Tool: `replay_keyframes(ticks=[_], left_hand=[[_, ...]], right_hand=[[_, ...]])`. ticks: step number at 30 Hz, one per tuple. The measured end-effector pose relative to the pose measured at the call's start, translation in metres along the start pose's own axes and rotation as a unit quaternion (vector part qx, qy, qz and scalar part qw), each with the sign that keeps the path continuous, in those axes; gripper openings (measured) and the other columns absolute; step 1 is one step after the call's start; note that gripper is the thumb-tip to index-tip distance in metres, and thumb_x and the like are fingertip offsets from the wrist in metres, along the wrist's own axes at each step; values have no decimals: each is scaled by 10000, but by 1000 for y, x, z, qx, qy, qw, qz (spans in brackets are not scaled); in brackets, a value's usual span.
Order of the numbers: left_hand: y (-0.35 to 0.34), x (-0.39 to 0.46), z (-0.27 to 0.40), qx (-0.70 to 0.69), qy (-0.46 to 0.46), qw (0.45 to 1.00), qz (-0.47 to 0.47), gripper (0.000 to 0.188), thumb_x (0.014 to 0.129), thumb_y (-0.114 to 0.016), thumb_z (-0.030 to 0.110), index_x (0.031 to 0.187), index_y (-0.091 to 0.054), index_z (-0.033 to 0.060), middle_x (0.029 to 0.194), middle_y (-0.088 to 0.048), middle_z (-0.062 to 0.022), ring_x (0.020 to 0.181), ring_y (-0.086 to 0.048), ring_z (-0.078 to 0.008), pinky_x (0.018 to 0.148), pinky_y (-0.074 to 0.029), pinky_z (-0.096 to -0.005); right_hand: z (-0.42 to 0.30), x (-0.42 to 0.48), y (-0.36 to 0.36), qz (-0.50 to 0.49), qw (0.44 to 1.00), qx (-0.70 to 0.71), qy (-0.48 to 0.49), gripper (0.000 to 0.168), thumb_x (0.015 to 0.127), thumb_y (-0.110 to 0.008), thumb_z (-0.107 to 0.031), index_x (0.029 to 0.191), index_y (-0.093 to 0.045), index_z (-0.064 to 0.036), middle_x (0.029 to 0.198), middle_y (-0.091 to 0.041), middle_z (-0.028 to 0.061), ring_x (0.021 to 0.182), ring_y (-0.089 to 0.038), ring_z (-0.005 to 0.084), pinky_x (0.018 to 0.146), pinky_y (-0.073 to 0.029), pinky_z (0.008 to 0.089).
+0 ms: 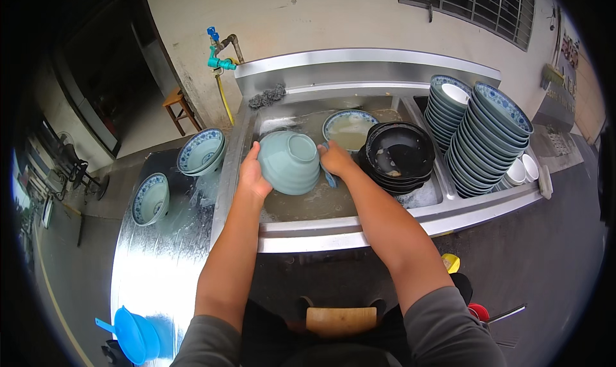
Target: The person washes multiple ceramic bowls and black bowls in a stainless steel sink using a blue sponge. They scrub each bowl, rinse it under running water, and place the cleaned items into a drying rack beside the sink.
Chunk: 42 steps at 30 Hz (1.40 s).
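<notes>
Over the left basin of a stainless steel sink [308, 227], my left hand [254, 172] grips the left side of a pale green ceramic bowl [288, 164], tilted with its foot ring facing up. My right hand [335, 159] is at the bowl's right side, closed on a blue cloth [330, 178] that touches the bowl. Behind my right hand, a blue-patterned bowl [350, 126] holding cloudy liquid sits in the basin's murky water. Right of it stands a stack of black bowls [399, 152], the top one wet inside.
Tall stacks of patterned bowls [486, 145] and white cups [516, 172] stand at right. A steel wool scourer [267, 96] lies on the back left rim. Patterned bowls [201, 150] and a blue plastic dipper [137, 335] are on the metal table [159, 251] at left. Taps [220, 58] project from the wall.
</notes>
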<state>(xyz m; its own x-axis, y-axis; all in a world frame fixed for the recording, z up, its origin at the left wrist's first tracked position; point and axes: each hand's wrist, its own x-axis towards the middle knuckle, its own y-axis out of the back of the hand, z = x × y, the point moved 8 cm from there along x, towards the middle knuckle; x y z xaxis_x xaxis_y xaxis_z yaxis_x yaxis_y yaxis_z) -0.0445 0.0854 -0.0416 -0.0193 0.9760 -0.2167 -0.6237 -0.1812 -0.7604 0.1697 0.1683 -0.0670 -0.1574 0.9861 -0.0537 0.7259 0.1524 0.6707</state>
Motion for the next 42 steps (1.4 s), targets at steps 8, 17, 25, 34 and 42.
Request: replay_keyframes(ticks=[8,17,25,34,42], left_hand=[[0,15,-4,-63,-56,996,14,471,1114,-394,325,1441,-437,-12,1464,-529,-187,1360,-510,-344,1174,-367,-536],[-18,-2,-11,74,-94,993,-12,287,1101,-429,233,1251,-569,32,1154,-665,-103,1046,-651,-222,952,-514,-401],[-15,-8,-4,-5,-97,995,27,292,1086,-497,221,1270,-569,6,1281,-636,-130,1205,-616,-276,1046,-494,-448],[-7,-11,21,2,-165,984,68,405,1080,-513,242,1387,-511,-22,1355,-611,-150,1228,-606,-283,1081,-460,-443],[2,-13,23,19,-165,982,87,393,1088,-502,266,1353,-549,-19,1305,-641,-148,1181,-626,-268,1038,-482,-436]], right_hand=[[-19,-21,-33,-118,952,-252,125,529,912,-662,-313,1356,-578,-38,1206,-663,245,1163,-626,385,1036,-482,427],[-131,-93,1,200,898,1,393,424,896,-735,-267,1232,-616,-37,1160,-580,190,1059,-599,393,888,-507,462],[-84,-50,27,211,947,110,213,373,930,-677,-262,1189,-550,-27,1162,-586,228,1079,-579,447,902,-476,515],[-44,-34,12,99,982,-62,149,470,850,-760,-230,1209,-542,-21,1288,-519,226,1125,-582,438,976,-480,482],[-63,-51,9,92,968,-206,111,565,854,-786,-374,1273,-617,-35,1398,-459,201,1145,-585,414,993,-516,492]])
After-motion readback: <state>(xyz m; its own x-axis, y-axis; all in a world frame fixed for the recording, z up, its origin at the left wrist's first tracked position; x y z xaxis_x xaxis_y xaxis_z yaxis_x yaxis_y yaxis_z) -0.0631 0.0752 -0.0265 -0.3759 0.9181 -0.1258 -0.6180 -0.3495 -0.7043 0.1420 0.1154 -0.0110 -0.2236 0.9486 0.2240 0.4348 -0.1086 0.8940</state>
